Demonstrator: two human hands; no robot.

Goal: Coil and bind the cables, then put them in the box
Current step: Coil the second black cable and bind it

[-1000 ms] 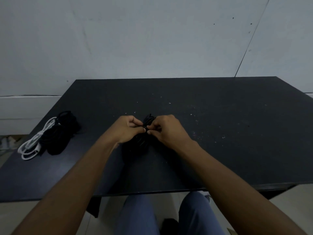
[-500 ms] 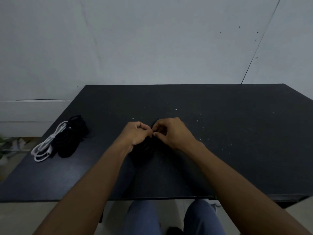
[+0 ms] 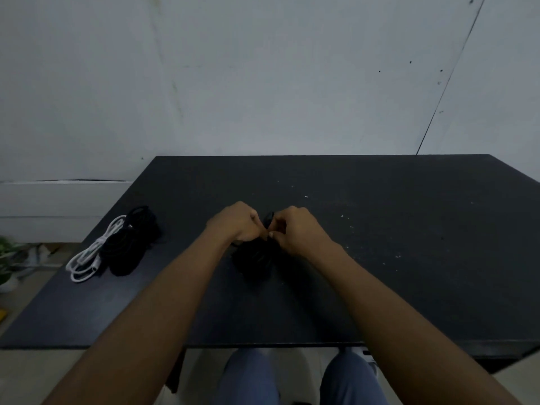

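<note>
Little has moved since a second ago: our left hand (image 3: pixel 233 222) and right hand (image 3: pixel 296 230) stay together over the same middle patch of the table (image 3: pixel 409 258), and only the view has tipped up, so that more wall (image 3: pixel 263 83) shows above the far edge. The small loop that stood up between our hands then is now a short dark end (image 3: pixel 269 217) poking up between the knuckles.

We count three cable bundles. One black cable bundle (image 3: pixel 252 260) lies on the table directly under our hands, its near part showing below the wrists. Both hands have their fingers (image 3: pixel 253 229) curled in tight, tips meeting at the top of this bundle; the right thumb and forefinger pinch there, and the left fingers close on the same spot. Whether the thin piece they hold is a tie or the cable's own end is too dark to tell.

The other two bundles sit well apart from us near the table's left edge: a second black bundle (image 3: pixel 128 247), coiled, and a white cable (image 3: pixel 86 257), also coiled, lying just beside it on its left and touching it.

Beyond that edge we see a green plant (image 3: pixel 7 258) on the floor. Our knees (image 3: pixel 248 375) in blue trousers show below the table's near edge.
</note>
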